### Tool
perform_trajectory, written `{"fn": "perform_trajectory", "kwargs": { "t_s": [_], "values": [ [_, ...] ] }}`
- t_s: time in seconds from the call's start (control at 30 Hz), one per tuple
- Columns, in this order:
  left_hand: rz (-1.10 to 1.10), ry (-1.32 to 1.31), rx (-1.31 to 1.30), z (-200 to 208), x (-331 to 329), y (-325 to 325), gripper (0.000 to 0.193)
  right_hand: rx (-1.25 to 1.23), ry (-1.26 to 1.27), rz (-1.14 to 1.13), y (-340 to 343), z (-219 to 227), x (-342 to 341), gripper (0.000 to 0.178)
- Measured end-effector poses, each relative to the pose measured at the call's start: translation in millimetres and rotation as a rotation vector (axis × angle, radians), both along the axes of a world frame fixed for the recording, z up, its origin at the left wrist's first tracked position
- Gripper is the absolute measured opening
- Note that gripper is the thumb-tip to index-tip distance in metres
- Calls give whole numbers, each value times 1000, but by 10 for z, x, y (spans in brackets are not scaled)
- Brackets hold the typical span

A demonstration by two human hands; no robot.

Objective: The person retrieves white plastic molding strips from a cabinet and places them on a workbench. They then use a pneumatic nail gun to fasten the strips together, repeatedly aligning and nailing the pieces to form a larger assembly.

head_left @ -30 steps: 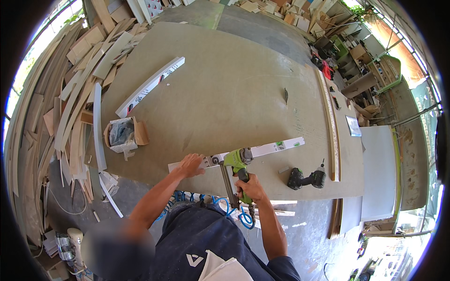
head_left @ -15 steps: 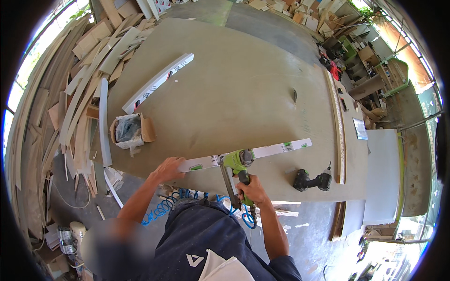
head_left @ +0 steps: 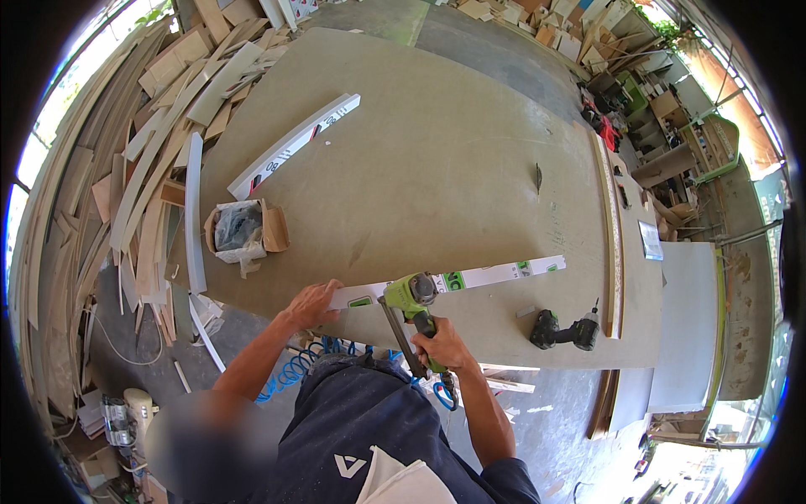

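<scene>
A long white strip [head_left: 495, 274] lies across the near part of a big grey-green board [head_left: 437, 168]. My left hand [head_left: 312, 304] presses flat on the strip's left end. My right hand [head_left: 438, 344] grips the handle of a green pneumatic nail gun [head_left: 410, 296], whose head rests on the strip just right of my left hand. A blue coiled air hose [head_left: 312, 366] hangs below the board's near edge.
A black cordless drill [head_left: 562, 330] lies on the board to the right. An open cardboard box [head_left: 242, 230] sits near the left edge, a second curved white strip [head_left: 294, 146] beyond it. Wood offcuts [head_left: 151, 168] are piled on the left. Narrow wooden strips [head_left: 611, 227] lie along the right edge.
My left hand slid left along the strip, then came back right to its end. The nail gun stays on the strip in my right hand.
</scene>
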State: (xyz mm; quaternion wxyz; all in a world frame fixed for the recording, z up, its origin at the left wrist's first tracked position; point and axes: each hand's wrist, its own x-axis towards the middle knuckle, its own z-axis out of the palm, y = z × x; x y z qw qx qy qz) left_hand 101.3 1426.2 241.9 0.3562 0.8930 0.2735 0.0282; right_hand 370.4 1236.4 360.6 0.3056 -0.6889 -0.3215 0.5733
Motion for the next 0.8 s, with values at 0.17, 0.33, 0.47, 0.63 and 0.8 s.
{"fn": "perform_trajectory", "kwargs": {
  "t_s": [0.17,0.33,0.47,0.63,0.8],
  "values": [
    [9,-34,38,-38,-13,-23,53,8,-1,-5,16,-16,-33,34],
    [18,-52,23,-43,-11,-37,53,12,-13,-1,13,-28,-30,31],
    [16,-64,15,-5,-14,-40,53,13,-24,1,16,-34,-36,31],
    [9,-92,20,-58,-23,-25,54,16,-35,11,28,-42,-65,30],
    [0,-92,53,-22,-20,-36,51,2,-26,18,71,-22,-111,29]
  ]
}}
